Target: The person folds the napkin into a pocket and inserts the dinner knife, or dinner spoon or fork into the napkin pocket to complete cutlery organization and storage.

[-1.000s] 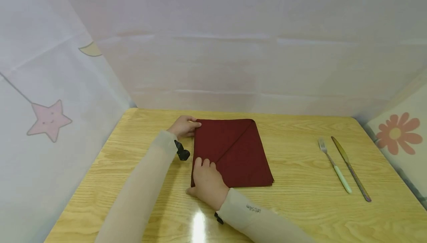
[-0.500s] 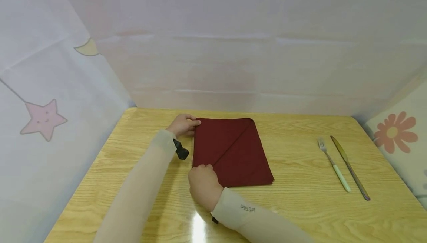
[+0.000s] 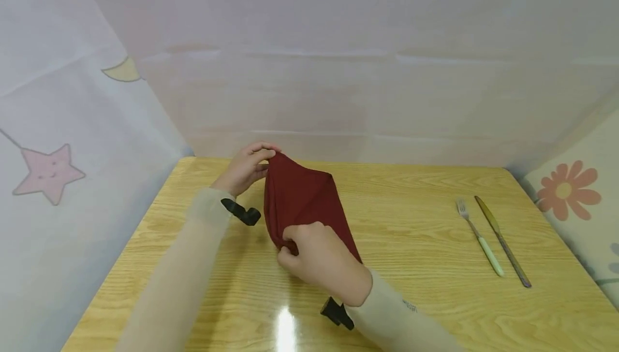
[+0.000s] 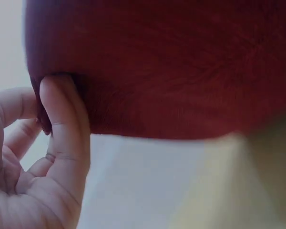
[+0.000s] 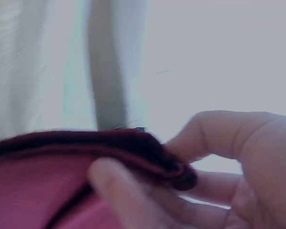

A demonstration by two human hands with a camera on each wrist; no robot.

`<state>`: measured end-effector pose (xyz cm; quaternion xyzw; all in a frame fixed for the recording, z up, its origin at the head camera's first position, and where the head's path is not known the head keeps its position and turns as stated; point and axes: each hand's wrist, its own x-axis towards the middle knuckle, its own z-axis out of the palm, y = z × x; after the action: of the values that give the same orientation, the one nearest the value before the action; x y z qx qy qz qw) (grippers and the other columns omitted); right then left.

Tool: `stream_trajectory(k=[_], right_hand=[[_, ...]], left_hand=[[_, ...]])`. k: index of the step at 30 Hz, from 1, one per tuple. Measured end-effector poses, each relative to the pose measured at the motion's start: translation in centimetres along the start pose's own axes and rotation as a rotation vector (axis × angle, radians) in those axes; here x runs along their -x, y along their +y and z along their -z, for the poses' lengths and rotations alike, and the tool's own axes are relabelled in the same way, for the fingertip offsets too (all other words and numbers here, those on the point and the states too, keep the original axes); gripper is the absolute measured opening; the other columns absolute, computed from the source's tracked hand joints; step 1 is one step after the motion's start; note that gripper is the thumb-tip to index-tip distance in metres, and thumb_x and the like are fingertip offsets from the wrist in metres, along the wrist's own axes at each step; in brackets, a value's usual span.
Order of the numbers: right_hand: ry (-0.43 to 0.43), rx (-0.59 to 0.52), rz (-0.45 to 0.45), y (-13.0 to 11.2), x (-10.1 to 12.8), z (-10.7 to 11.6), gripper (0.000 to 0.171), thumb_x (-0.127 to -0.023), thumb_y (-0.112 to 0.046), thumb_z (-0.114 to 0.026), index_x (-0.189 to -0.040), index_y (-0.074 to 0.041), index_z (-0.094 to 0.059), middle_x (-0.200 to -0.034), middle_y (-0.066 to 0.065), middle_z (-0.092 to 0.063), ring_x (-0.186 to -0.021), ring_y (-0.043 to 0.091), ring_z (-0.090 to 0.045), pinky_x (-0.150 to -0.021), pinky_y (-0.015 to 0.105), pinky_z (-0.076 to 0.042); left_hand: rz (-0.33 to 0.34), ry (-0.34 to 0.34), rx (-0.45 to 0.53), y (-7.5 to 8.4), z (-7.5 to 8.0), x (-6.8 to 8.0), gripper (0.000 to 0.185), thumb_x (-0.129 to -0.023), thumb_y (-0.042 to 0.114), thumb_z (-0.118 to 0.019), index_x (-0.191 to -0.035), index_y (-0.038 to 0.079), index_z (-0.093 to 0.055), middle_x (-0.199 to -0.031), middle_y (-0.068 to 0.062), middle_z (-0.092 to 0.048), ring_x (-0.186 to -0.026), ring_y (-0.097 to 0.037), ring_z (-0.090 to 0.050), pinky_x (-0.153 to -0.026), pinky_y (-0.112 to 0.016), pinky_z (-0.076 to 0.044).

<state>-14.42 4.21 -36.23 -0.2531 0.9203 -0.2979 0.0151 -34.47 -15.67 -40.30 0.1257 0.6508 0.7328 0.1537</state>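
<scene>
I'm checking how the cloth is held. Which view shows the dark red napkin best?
The head view: the whole dark red napkin is lifted at two corners by the left hand and right hand. Each wrist view shows only one pinched corner, close and blurred.

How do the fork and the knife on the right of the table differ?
The fork has a pale green handle; the knife is plain metal throughout. The knife is longer and lies farther right. Both lie flat, side by side and slanted alike on the wooden table, untouched.

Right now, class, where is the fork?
In the head view, the fork lies on the table's right side, just left of the knife.
</scene>
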Motion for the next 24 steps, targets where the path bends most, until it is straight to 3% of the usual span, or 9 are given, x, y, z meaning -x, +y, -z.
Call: stream_trajectory(k=[4,7,10,13,16,18,21,24], right_hand=[[0.03,-0.278,0.119,-1.4,1.1,1.5,0.014,-0.091,-0.003,-0.063,-0.08,-0.012,-0.065,-0.064,-0.011,-0.056,-0.053,-0.005,-0.046,-0.049,0.014,-0.043],[0.006,-0.594,0.204,-2.1,2.0,2.1,0.01,-0.093,0.002,-0.061,-0.094,-0.001,-0.071,-0.08,0.004,-0.071,-0.065,0.003,-0.064,-0.059,0.026,-0.059],[-0.054,-0.938,0.284,-1.4,2.5,2.4,0.014,-0.094,0.007,-0.056,-0.1,0.016,-0.064,-0.089,0.028,-0.07,-0.071,0.022,-0.073,-0.064,0.046,-0.061],[-0.119,-1.155,0.26,0.6,2.7,2.5,0.018,-0.095,0.008,-0.052,-0.103,0.023,-0.056,-0.091,0.032,-0.069,-0.074,0.029,-0.075,-0.066,0.054,-0.059],[-0.137,-1.22,0.118,3.6,2.9,2.2,0.017,-0.095,0.004,-0.052,-0.101,0.019,-0.056,-0.091,0.021,-0.072,-0.075,0.022,-0.075,-0.069,0.047,-0.061],[-0.129,-1.201,-0.001,5.8,3.1,1.8,0.015,-0.096,0.002,-0.052,-0.102,0.014,-0.058,-0.093,0.014,-0.073,-0.077,0.023,-0.075,-0.072,0.043,-0.062],[-0.099,-1.125,-0.176,9.0,3.7,1.2,0.015,-0.097,0.0,-0.051,-0.105,0.009,-0.06,-0.097,0.018,-0.072,-0.082,0.028,-0.076,-0.078,0.044,-0.061],[-0.059,-1.003,-0.3,11.7,4.5,0.7,0.018,-0.099,-0.001,-0.051,-0.109,0.011,-0.06,-0.101,0.024,-0.072,-0.086,0.033,-0.075,-0.081,0.047,-0.059]], left_hand=[[-0.164,0.026,0.167,3.9,-0.1,2.4,0.015,-0.104,0.01,-0.057,-0.103,0.009,-0.072,-0.098,-0.003,-0.064,-0.073,-0.013,-0.066,-0.069,-0.026,-0.056],[-0.306,0.077,0.206,7.4,-0.6,4.8,0.018,-0.102,0.008,-0.06,-0.091,0.009,-0.074,-0.089,-0.002,-0.064,-0.063,-0.01,-0.061,-0.059,-0.021,-0.053],[-0.401,0.155,0.145,10.6,-1.6,6.6,0.014,-0.099,0.012,-0.067,-0.088,0.006,-0.074,-0.085,-0.003,-0.064,-0.056,-0.009,-0.055,-0.051,-0.018,-0.048],[-0.414,0.259,-0.057,12.3,-3.2,6.8,0.015,-0.094,0.018,-0.075,-0.093,0.003,-0.075,-0.08,-0.003,-0.066,-0.053,-0.009,-0.058,-0.051,-0.019,-0.051],[-0.309,0.311,-0.285,11.7,-5.1,5.1,0.026,-0.094,0.026,-0.075,-0.103,0.002,-0.074,-0.082,-0.006,-0.069,-0.059,-0.014,-0.067,-0.056,-0.024,-0.057],[-0.216,0.28,-0.372,10.0,-6.0,3.2,0.03,-0.096,0.029,-0.072,-0.112,0.003,-0.073,-0.089,-0.009,-0.07,-0.067,-0.017,-0.07,-0.064,-0.027,-0.059],[-0.081,0.163,-0.323,6.1,-7.1,0.2,0.033,-0.101,0.029,-0.066,-0.123,0.004,-0.069,-0.106,-0.013,-0.068,-0.087,-0.021,-0.071,-0.078,-0.031,-0.06],[-0.01,0.075,-0.271,2.3,-8.0,-1.8,0.033,-0.104,0.028,-0.06,-0.13,0.008,-0.066,-0.119,-0.013,-0.066,-0.105,-0.021,-0.067,-0.091,-0.036,-0.057]])
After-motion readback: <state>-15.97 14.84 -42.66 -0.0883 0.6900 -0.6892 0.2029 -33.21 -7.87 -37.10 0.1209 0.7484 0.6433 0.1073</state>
